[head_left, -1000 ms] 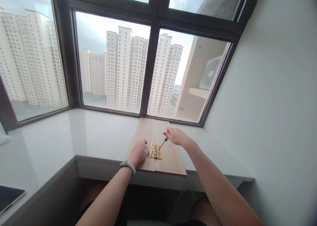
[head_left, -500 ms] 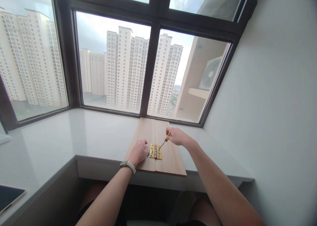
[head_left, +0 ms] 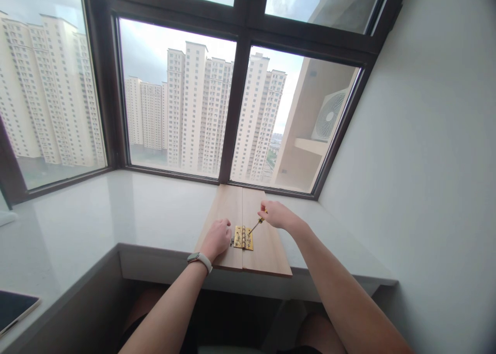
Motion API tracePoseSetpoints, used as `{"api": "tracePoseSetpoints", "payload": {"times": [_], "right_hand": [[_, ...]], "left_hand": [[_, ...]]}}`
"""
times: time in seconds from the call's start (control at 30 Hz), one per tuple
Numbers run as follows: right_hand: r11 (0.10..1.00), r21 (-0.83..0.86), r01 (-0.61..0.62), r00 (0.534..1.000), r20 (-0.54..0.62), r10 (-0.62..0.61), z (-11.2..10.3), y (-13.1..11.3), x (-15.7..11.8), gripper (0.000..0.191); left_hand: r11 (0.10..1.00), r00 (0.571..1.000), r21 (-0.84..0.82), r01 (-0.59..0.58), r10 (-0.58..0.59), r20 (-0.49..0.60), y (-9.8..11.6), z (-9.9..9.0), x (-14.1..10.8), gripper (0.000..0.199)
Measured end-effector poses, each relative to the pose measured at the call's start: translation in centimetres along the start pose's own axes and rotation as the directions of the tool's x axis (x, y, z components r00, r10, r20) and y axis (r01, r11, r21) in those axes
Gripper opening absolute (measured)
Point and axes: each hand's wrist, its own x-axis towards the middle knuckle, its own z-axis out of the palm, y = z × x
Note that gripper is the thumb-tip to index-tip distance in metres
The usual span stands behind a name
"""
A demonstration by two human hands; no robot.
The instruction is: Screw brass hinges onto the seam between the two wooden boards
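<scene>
Two pale wooden boards [head_left: 267, 258] lie side by side, with a brass hinge [head_left: 244, 237] across their seam. My right hand [head_left: 274, 213] is closed on a yellow-handled screwdriver [head_left: 256, 225], whose tip meets the hinge's right leaf. Several small screws sit on the hinge, and a few dark ones [head_left: 232, 241] are beside its left edge. On the left board rests my left hand [head_left: 220, 236], fingers curled, close to those screws; whether it holds anything is hidden.
The boards lie on a white windowsill counter [head_left: 155, 214] whose front edge drops off. A dark-screened device [head_left: 15, 308] is at the far left. Behind stands a brown-framed window [head_left: 231, 111]; a white wall [head_left: 418, 152] rises at the right.
My right hand has shifted very slightly and its grip on the screwdriver handle has turned a little. My left hand, the hinge and the boards look unmoved.
</scene>
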Motion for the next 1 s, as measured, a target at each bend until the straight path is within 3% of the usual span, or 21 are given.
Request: {"api": "tracePoseSetpoints", "payload": {"times": [0.43,0.67,0.87,1.0], "right_hand": [[0.998,0.041,0.038,0.999,-0.003,-0.038,-0.49,0.11,-0.11,0.014],[1.000,-0.011,0.029,0.999,0.019,-0.029,-0.37,-0.17,0.06,0.047],[1.000,0.009,0.013,0.999,0.031,-0.013,-0.34,-0.12,0.10,0.021],[0.999,0.024,0.039,0.999,0.030,-0.039,-0.56,-0.18,-0.08,0.013]], "left_hand": [[1.000,1.000,0.006,0.007,-0.007,0.002,0.09,-0.07,-0.07,0.023],[1.000,1.000,0.015,-0.003,0.003,0.004,-0.10,0.07,0.08,0.023],[1.000,1.000,0.006,-0.001,0.001,0.007,-0.03,0.00,0.00,0.023],[1.000,1.000,0.007,0.011,-0.011,0.010,0.15,-0.12,-0.07,0.023]]}}
